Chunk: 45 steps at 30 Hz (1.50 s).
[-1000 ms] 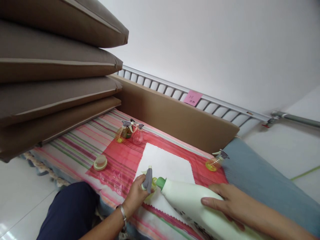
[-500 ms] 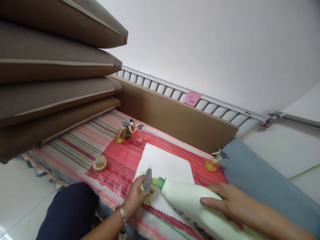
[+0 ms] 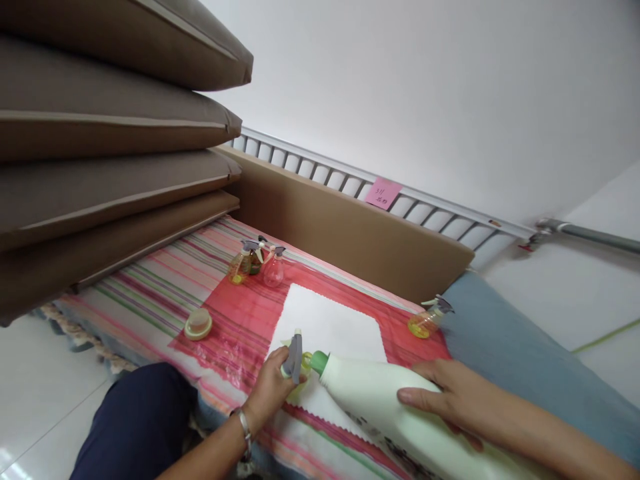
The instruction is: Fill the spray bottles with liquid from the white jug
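Note:
My left hand [image 3: 273,387] is closed on a grey-and-white trigger spray head [image 3: 295,357]. Just beside it is a small clear yellowish bottle [image 3: 306,363], partly hidden by my fingers; I cannot tell whether they grip it too. My right hand [image 3: 445,393] grips a large pale green bottle [image 3: 380,393], tilted on its side. Its green neck end [image 3: 319,362] is right at the small bottle's mouth. Under both lies a white sheet with scalloped edges [image 3: 330,320].
Three small spray bottles [image 3: 255,263] stand at the back left, and another spray bottle [image 3: 427,319] at the right. A round pale lid [image 3: 199,324] lies left on the striped cloth [image 3: 165,280]. Stacked brown cushions [image 3: 120,140] rise at left; a brown board [image 3: 340,223] runs along the back.
Both hands keep nearly the same pose, the green neck held at the small bottle. The whole view has shifted slightly.

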Available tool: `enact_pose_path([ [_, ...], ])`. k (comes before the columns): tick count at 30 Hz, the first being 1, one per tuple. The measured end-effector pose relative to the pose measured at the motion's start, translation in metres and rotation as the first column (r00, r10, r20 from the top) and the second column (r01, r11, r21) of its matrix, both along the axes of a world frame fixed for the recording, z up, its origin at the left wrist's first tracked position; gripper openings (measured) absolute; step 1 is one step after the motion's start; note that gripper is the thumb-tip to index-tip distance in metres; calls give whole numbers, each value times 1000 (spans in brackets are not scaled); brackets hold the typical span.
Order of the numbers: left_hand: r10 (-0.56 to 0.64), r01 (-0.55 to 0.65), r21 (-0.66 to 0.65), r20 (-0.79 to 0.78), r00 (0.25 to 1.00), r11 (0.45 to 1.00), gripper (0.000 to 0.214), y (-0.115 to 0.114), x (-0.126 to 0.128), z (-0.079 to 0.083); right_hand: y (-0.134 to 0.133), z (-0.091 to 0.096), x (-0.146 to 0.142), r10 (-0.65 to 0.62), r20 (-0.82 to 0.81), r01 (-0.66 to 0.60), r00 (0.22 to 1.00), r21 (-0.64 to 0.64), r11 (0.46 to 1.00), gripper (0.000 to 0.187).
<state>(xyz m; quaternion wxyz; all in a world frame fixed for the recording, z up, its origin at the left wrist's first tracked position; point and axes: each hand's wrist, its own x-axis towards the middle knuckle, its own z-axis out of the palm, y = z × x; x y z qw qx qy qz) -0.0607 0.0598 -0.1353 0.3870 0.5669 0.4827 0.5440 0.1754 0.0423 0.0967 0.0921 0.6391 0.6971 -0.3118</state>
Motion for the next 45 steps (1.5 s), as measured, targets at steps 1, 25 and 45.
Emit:
enact_pose_path([
  [1, -1, 1, -4, -3, 1000, 1000, 26, 0, 0, 0, 0, 0, 0, 1, -3, -1, 1000, 0, 1000, 34],
  [25, -3, 3, -18, 17, 1000, 1000, 27, 2, 0, -4, 0, 7, -7, -8, 17, 8, 1000, -16, 1000, 33],
  [45, -9, 9, -10, 0, 1000, 1000, 23, -1, -1, 4, 2, 5, -3, 15, 5, -15, 1000, -10, 1000, 34],
])
